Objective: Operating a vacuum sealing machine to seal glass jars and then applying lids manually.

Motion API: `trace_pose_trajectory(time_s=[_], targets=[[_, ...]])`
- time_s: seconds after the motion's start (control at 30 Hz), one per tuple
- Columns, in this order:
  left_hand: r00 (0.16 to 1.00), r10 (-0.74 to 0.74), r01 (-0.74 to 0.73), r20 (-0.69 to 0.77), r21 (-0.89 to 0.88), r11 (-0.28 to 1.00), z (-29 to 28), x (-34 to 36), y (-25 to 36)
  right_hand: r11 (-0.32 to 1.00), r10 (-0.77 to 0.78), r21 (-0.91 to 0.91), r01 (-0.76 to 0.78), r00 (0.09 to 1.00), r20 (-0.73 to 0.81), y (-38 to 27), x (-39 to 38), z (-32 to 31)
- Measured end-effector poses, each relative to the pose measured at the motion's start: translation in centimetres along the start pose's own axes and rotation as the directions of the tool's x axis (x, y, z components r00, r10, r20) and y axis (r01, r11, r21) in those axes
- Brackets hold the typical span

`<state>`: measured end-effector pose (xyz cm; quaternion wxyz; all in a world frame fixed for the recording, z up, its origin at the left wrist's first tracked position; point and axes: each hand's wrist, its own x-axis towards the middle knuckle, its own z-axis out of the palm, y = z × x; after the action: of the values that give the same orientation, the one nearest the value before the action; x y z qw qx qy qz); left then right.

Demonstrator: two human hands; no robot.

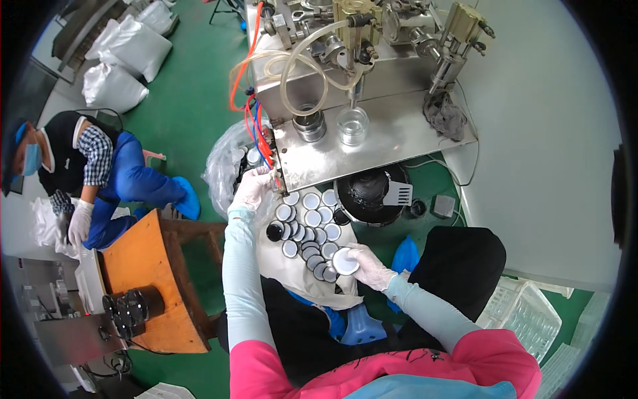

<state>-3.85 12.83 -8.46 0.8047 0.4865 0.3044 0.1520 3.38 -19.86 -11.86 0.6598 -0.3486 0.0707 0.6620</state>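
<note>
My right hand (372,267), in a white glove, holds a round white-lined jar lid (345,261) over my lap. The gloved left hand (252,189) reaches to the steel table's front left corner, its fingers bunched against a small fitting (277,181) beside red and blue hoses; the exact grip is hidden. An open glass jar (352,126) stands on the steel table (312,161) beneath a filling nozzle (356,93). To its left is a jar with dark contents (309,124). Many more lids (312,218) lie on a pale cloth (271,256) between my arms.
A pot of black paste (362,193) with a slotted turner (398,194) sits below the table. A grey rag (445,116) lies at the table's right. Clear plastic bag (222,159), wooden stool (143,259) and a seated co-worker (100,166) are on the left; plastic crates (522,312) stand right.
</note>
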Motion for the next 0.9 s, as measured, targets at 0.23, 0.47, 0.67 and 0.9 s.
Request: trace_pose_trajectory(time_s=[0.23, 0.47, 0.67, 0.9], targets=[[0.967, 0.055, -0.029, -0.247, 0.106, 0.994, -0.4, -2.8, 2.5, 0.994, -0.057, -0.090, 0.062, 0.996, 0.063, -1.0, -2.2, -1.2], [0.917, 0.389, -0.339, -0.091, 0.338, 0.878, 11.1, -3.6, 5.5, 0.988, 0.070, 0.134, -0.079, 0.995, 0.072, -2.4, -3.0, -0.4], [0.820, 0.534, -0.496, -0.203, 0.212, 0.842, 15.2, 3.9, 1.4, 0.999, -0.041, 0.037, 0.037, 0.993, 0.110, -3.1, -3.5, 0.1], [0.763, 0.555, -0.492, -0.332, 0.260, 0.831, 16.0, 5.1, 0.6, 0.984, -0.177, -0.015, 0.179, 0.982, 0.070, -5.6, -5.1, 3.2]])
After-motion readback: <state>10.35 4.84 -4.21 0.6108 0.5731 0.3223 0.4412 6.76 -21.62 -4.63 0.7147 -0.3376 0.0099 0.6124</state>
